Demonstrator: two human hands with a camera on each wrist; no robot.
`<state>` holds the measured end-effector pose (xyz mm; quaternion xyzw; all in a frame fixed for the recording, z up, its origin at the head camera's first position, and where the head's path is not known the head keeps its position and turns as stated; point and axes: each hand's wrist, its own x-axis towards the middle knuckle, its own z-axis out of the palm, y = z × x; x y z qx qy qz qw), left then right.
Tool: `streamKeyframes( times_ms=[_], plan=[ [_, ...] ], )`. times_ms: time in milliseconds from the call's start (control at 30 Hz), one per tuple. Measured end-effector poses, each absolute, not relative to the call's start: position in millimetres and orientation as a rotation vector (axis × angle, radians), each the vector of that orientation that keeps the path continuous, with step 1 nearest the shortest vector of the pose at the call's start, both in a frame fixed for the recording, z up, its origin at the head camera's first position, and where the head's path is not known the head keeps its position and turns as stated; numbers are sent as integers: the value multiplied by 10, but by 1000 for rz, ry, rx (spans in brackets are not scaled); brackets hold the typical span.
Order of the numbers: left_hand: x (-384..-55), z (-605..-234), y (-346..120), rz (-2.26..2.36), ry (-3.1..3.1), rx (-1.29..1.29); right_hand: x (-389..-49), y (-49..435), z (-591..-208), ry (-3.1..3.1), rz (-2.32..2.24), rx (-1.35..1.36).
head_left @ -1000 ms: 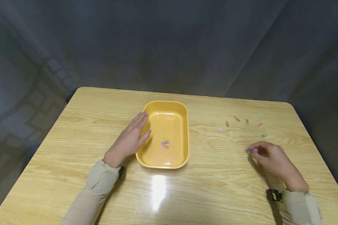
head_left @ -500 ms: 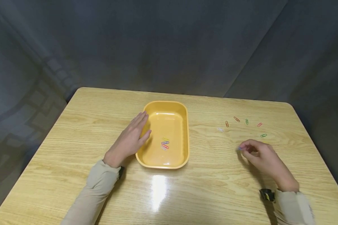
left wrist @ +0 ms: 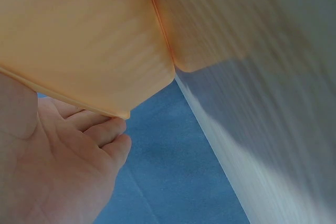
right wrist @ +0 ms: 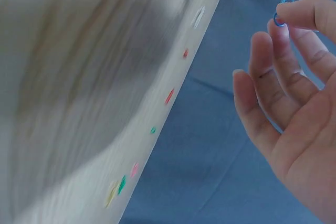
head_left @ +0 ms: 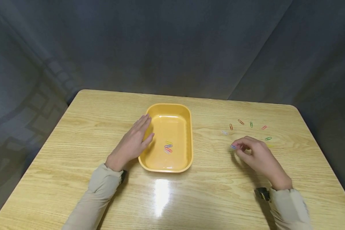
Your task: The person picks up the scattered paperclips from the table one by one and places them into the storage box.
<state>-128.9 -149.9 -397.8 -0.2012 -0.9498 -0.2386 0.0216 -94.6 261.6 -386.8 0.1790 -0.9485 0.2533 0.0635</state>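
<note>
My right hand pinches a blue paper clip between thumb and fingertips, above the table right of the tray. In the right wrist view the blue paper clip shows at the thumb tip, the other fingers spread loosely. My left hand rests with straight fingers on the left rim of a yellow tray. The left wrist view has the fingers along the tray's rim. Inside the tray lie several paper clips: a yellow one, a blue one, a red one and a whitish one.
Several paper clips lie on the table at the right: a white one, two red ones, a green one, a pink one, another green one and a yellow one. A dark curtain hangs behind the table.
My right hand has moved left toward the tray, carrying the blue paper clip. The yellow paper clip at the right has come into sight behind it. The left hand has stayed in place.
</note>
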Motion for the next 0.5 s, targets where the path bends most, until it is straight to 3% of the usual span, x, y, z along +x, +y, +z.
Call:
streamKeyframes(
  times_ms=[500],
  plan=[
    [-1289,-3976,-1493,-754,-2949,-619,-1094,2225,-3770,-2794,837,721]
  ],
)
